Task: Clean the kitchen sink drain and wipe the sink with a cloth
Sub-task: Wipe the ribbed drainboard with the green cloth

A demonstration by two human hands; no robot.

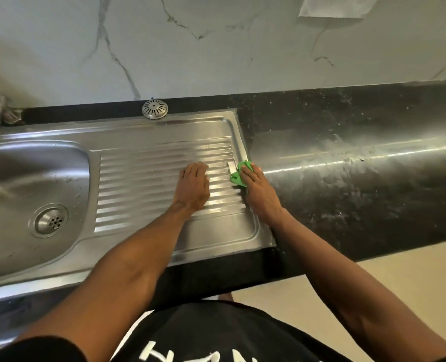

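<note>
1. The green cloth (238,176) is lying at the right edge of the ribbed drainboard (148,184), beside the dark table (347,158).
2. The right hand (258,192) is pressing on it, fingers curling over the fabric.
3. The left hand (193,188) is resting flat on the ribs, holding nothing.
4. The sink (15,184) with its drain (51,220) is sitting left; a strainer cap (155,108) is lying behind.

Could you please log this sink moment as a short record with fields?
left hand: left hand rests flat on the ribbed drainboard
right hand: right hand presses the green cloth at the drainboard's right edge
drain: drain in the basin, uncovered
strainer cover: strainer cover sits on the sink's back rim
countertop: dark countertop, streaked with pale smears
</note>
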